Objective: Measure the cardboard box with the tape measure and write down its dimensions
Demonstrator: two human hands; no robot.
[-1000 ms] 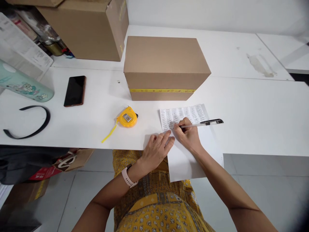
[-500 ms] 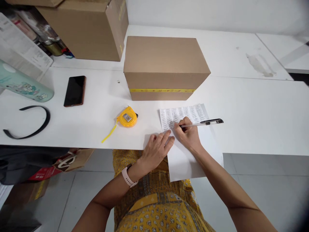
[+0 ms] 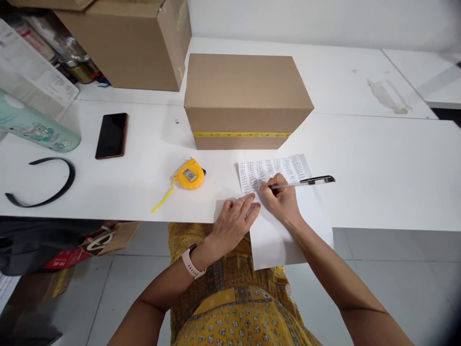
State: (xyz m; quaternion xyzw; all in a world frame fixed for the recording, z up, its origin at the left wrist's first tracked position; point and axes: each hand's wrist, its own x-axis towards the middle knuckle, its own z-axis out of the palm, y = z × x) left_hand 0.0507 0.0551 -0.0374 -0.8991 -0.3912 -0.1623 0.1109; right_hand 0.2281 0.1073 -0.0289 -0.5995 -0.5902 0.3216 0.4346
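Gel pen (image 3: 311,181), right of the frame's centre, pinched in the grip of the right hand (image 3: 283,204) with thumb and fingers pressed around the lower barrel, over a paper sheet (image 3: 277,242) filled near the top with columns of handwriting. Partly covered by that hand, the written lines. Left hand (image 3: 232,226) palm down beside, fingers loosely spread, fingertips on the sheet's left edge; pale watch strap (image 3: 192,263) at the wrist.

Just beyond the sheet, in the upper centre, a cardboard box (image 3: 248,81) banded with yellow tape; a bigger carton (image 3: 118,48) at upper left. Near the left hand, a yellow tape measure (image 3: 190,175); farther left, a smartphone (image 3: 112,136), a mint flowered bottle (image 3: 39,125) and a curved black band (image 3: 66,185).

White bench (image 3: 382,182), with a scuffed patch at upper right; white wall above, grey tiled floor (image 3: 403,283) below. Sheet overhanging the front edge.

Pen tip toward the left, capped end toward the right, long axis nearly level across the frame, slightly rising rightward.
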